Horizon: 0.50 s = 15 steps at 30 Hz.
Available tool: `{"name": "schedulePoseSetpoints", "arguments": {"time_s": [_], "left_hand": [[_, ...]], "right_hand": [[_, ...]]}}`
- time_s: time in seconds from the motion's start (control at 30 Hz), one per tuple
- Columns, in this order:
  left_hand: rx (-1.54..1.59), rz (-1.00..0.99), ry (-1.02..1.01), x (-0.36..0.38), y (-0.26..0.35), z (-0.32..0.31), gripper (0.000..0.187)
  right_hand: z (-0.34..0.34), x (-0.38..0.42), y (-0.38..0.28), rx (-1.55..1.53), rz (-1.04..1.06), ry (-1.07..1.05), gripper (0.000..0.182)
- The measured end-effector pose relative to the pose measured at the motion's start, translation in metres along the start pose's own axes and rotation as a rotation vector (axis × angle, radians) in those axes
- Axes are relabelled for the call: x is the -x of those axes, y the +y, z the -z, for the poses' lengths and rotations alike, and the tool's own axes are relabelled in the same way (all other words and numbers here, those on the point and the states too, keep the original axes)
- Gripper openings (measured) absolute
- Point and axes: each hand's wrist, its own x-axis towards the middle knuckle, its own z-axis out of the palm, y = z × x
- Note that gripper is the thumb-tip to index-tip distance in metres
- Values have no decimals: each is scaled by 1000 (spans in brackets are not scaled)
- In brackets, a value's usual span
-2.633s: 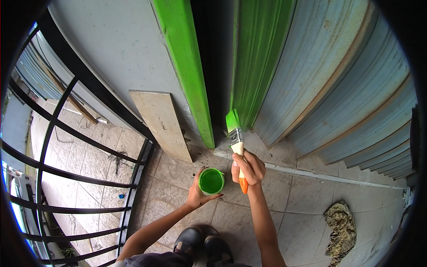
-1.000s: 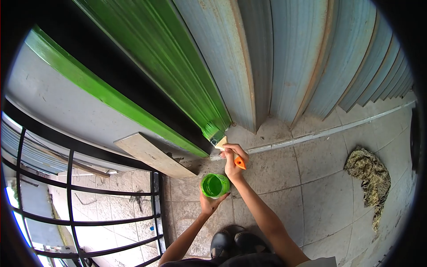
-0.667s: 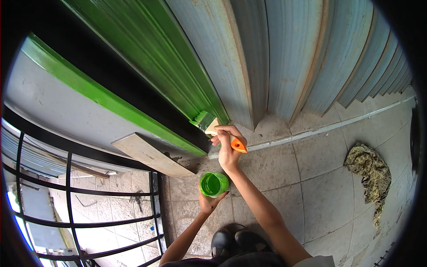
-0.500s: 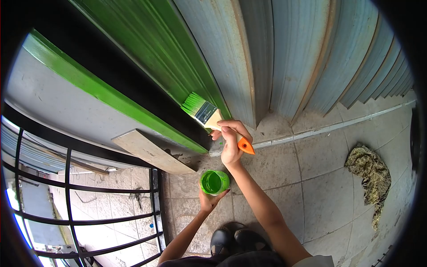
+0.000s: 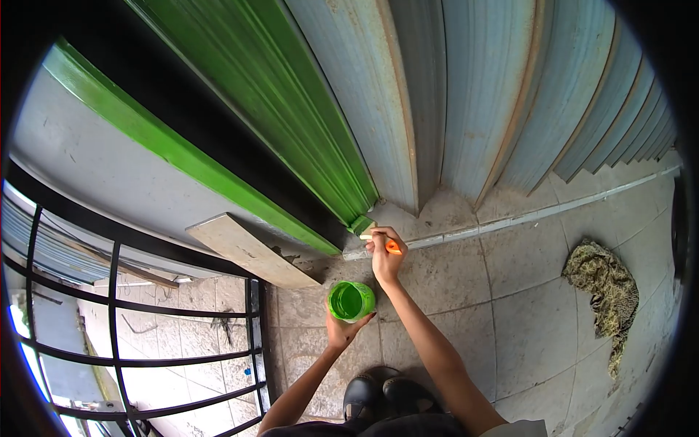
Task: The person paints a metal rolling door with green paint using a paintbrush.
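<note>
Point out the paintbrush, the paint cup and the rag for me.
paintbrush [image 5: 362, 223]: head view, on the green bristles against the shutter's foot.
paint cup [image 5: 351, 301]: head view, on the green paint inside, held by the left hand.
rag [image 5: 603, 280]: head view, on the crumpled middle, lying on the tiles.

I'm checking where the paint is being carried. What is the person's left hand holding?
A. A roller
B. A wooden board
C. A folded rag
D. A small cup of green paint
D: the left hand cradles from below a small open cup of green paint, while the right hand works the brush at the foot of the shutter.
</note>
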Motion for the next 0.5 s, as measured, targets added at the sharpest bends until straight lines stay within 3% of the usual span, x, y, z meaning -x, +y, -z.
{"name": "schedulePoseSetpoints", "arguments": {"time_s": [0.17,0.27,0.3,0.4,0.5], "left_hand": [[39,-43,28,1,-5,-2,82],[78,-18,1,0,-9,-2,82],[102,-3,-14,1,-6,-1,82],[72,1,23,2,9,0,83],[72,-93,75,-1,-2,-3,63]], "right_hand": [[-45,-12,-82,-254,-19,-39,9],[-55,-7,-135,-470,196,-88,11],[-57,-9,-144,-392,368,-133,16],[-60,-19,-122,-317,305,-195,17],[-33,-5,-80,-221,179,-123,13]]}}
